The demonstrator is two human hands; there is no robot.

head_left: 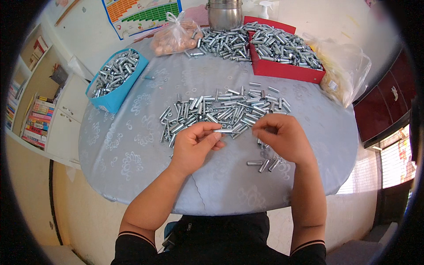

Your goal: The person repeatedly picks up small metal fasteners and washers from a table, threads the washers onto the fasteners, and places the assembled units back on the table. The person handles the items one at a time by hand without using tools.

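My left hand [194,145] pinches a short silver metal sleeve [224,131] between thumb and fingers, with one end pointing to the right. Close by on the right, my right hand [282,136] has its fingertips drawn together; whatever they hold, if anything, is too small to make out. Just beyond both hands spreads a loose pile of metal sleeves [229,105] on the grey tablecloth [221,185]. Several more sleeves [264,165] lie apart, below my right wrist.
A blue bin [115,95] full of metal parts stands at the left. At the back are a bag of round brown items [174,39], a steel pot [224,15], another heap of metal parts [225,44] and a filled red box [287,71]. A plastic bag [342,75] sits at the right edge.
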